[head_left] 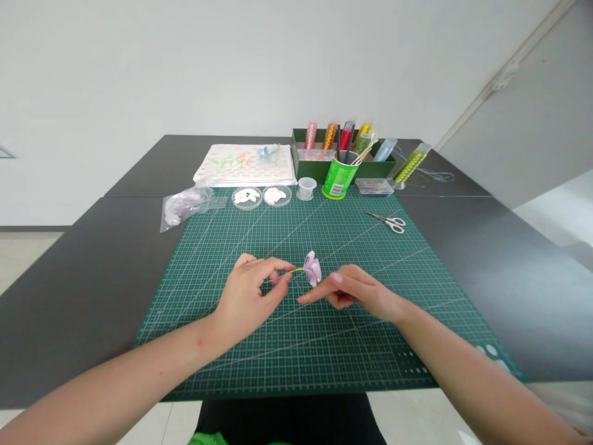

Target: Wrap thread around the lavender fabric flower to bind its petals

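My left hand pinches the thin stem of a pale lilac artificial flower between thumb and fingertips. The stem is yellow-green near the bloom, which points right. Just right of the flower is my right hand, its index finger stretched out toward the left below the petals and its other fingers curled in. From under those curled fingers a fine greenish thread trails down over the green cutting mat. How the thread is gripped is hidden.
Scissors lie at the mat's right. Along the back are two dishes of white pieces, small lidded tubs, a green can of tools, a box of thread spools, and white sheets. A plastic bag sits left.
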The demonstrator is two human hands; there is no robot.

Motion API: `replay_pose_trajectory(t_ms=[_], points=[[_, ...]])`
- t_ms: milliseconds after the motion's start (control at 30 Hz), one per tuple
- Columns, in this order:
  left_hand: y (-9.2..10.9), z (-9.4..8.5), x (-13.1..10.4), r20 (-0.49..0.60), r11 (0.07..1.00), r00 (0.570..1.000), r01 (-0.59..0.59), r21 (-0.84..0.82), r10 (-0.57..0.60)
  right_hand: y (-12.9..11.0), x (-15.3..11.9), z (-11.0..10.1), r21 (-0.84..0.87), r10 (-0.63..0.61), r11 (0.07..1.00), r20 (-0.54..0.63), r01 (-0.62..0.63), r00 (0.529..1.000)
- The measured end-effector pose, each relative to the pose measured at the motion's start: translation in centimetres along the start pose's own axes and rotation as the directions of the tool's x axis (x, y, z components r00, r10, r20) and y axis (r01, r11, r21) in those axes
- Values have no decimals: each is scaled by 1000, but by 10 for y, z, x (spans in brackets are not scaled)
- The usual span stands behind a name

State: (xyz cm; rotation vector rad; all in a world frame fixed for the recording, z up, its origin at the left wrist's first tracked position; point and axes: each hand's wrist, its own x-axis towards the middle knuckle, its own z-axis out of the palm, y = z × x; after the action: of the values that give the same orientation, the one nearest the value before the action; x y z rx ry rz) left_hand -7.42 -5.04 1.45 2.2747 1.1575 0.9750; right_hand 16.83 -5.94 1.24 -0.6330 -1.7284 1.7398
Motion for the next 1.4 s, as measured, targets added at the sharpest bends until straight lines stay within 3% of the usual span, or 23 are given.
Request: replay_pose_trajectory(t_ms=[267, 433, 600, 767, 833, 900, 967, 1067, 1167, 1233, 1333, 1400], points=[[0, 2, 0, 72, 989, 994, 90, -119, -81, 2, -2, -1, -21, 3, 1000, 21, -3, 1000], [2, -1, 3, 74, 966, 986, 161, -204, -149, -1, 1, 2, -44, 75, 996, 32, -74, 997], [-2, -5, 9, 32, 901, 968, 242, -359, -247, 2, 7, 4, -36, 166, 983, -216, -178, 962], [-7, -5, 11, 4, 843, 954, 267, -467, -300, 4, 9, -2, 284, 333, 930, -392, -232, 857], [-8, -5, 11, 4, 835, 953, 266, -481, -302, 4, 9, -4, 282, 348, 931, -487, -233, 801], [-8, -4, 11, 6, 832, 955, 261, -490, -297, 5, 10, -7, 140, 279, 959, -630, -248, 724], [-8, -4, 11, 13, 830, 956, 261, -493, -292, 8, 10, -8, -108, 105, 954, -753, -279, 650], [-7, -3, 11, 25, 831, 956, 267, -488, -293, 12, 9, -10, -403, -155, 856, -797, -324, 584], [-7, -4, 11, 31, 832, 955, 271, -484, -293, 13, 8, -12, -463, -235, 816, -813, -346, 532], [-7, -4, 11, 33, 832, 956, 271, -484, -292, 10, 7, -13, -442, -214, 831, -816, -339, 537], [-6, -5, 11, 41, 836, 958, 267, -480, -282, 4, 7, -10, -358, -108, 872, -806, -334, 582], [-5, -6, 11, 54, 845, 962, 263, -465, -269, 1, 6, -7, -341, -118, 904, -780, -260, 614]])
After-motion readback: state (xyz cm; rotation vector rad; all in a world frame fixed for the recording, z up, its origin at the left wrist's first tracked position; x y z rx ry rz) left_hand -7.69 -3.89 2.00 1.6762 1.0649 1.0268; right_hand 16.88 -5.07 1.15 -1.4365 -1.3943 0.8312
